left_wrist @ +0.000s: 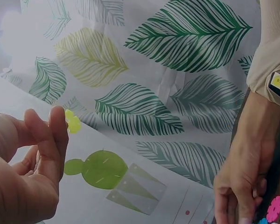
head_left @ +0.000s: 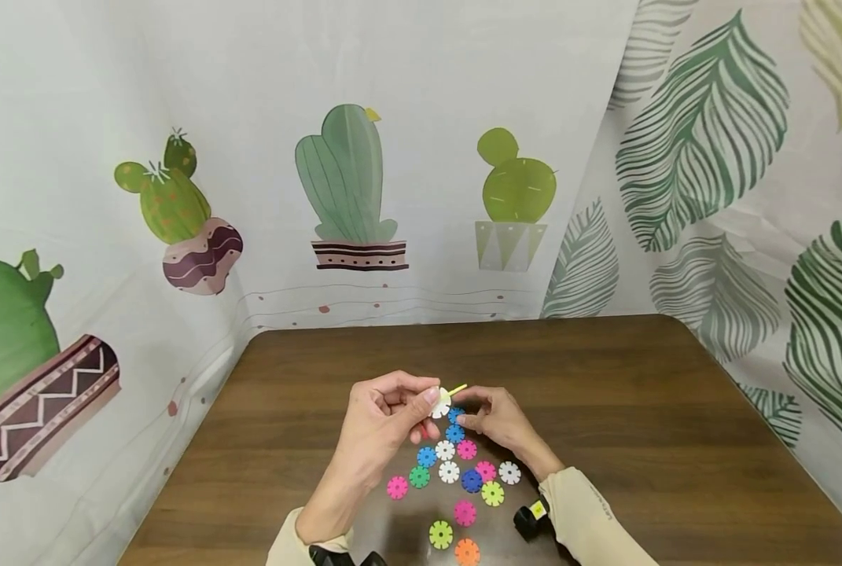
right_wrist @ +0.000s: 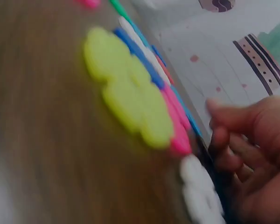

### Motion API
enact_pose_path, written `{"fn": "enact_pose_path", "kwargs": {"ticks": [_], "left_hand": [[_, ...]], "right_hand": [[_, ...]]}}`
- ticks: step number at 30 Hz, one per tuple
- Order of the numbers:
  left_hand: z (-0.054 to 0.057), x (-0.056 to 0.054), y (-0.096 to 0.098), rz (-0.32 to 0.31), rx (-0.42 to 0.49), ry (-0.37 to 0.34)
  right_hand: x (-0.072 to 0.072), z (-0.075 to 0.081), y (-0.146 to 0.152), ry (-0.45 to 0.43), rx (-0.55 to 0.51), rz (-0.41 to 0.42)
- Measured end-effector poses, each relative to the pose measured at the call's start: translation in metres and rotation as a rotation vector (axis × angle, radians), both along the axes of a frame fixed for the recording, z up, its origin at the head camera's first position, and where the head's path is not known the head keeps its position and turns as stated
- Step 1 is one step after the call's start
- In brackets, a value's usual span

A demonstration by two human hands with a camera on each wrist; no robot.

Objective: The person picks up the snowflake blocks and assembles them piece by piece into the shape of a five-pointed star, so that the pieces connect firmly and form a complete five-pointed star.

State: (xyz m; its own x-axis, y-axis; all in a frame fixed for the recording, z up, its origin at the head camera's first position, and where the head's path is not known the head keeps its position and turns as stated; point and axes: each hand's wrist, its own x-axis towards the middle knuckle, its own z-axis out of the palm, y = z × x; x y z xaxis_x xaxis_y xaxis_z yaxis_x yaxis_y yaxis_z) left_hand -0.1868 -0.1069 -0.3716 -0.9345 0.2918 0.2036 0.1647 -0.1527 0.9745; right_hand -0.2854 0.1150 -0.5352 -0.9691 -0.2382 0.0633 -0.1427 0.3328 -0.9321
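In the head view my left hand point(head_left: 381, 420) pinches a white notched disc point(head_left: 441, 404) between thumb and index finger. A yellow disc point(head_left: 457, 389), seen nearly edge-on, sticks out from it; the left wrist view shows its yellow rim point(left_wrist: 73, 122) beyond the fingertips. My right hand point(head_left: 500, 423) is low over the table, thumb and index finger parted beside a blue disc point(head_left: 456, 415). Whether they touch it is unclear. Another blue disc point(head_left: 454, 434) lies just nearer. A bit of red disc point(head_left: 424, 431) shows by the left hand's lower fingers.
On the brown wooden table point(head_left: 265, 440) several loose discs lie towards the person, among them a pink disc point(head_left: 465, 513), a green disc point(head_left: 419, 476) and an orange disc point(head_left: 467, 552). A printed cloth point(head_left: 435, 173) hangs behind the table.
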Motion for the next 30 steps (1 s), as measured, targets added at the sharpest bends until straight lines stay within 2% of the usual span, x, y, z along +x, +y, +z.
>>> {"fn": "enact_pose_path", "kwargs": {"ticks": [4, 7, 11, 17, 20, 24, 27, 30], "left_hand": [[0.000, -0.001, 0.000, -0.001, 0.004, -0.002], [0.000, -0.002, 0.000, 0.008, -0.003, -0.009], [0.001, -0.002, 0.000, 0.019, -0.006, -0.016], [0.001, -0.003, 0.000, 0.022, -0.002, -0.031], [0.001, -0.002, 0.001, 0.019, -0.006, -0.033], [0.001, -0.002, 0.001, 0.029, -0.006, -0.021], [0.001, -0.003, 0.001, 0.056, -0.001, -0.013], [0.000, -0.004, 0.000, 0.095, 0.005, -0.006]], "right_hand": [[0.000, -0.002, -0.009, 0.095, 0.151, -0.067], [-0.001, -0.003, -0.012, 0.106, 0.177, -0.082], [-0.003, -0.002, -0.010, 0.079, 0.095, -0.066], [-0.004, 0.001, -0.001, -0.042, -0.102, 0.009], [-0.004, 0.007, 0.004, -0.070, -0.149, 0.029], [0.000, 0.026, 0.009, -0.027, -0.187, 0.034], [0.008, 0.052, 0.009, 0.054, -0.245, 0.048], [0.019, 0.081, 0.009, 0.177, -0.311, 0.072]]}}
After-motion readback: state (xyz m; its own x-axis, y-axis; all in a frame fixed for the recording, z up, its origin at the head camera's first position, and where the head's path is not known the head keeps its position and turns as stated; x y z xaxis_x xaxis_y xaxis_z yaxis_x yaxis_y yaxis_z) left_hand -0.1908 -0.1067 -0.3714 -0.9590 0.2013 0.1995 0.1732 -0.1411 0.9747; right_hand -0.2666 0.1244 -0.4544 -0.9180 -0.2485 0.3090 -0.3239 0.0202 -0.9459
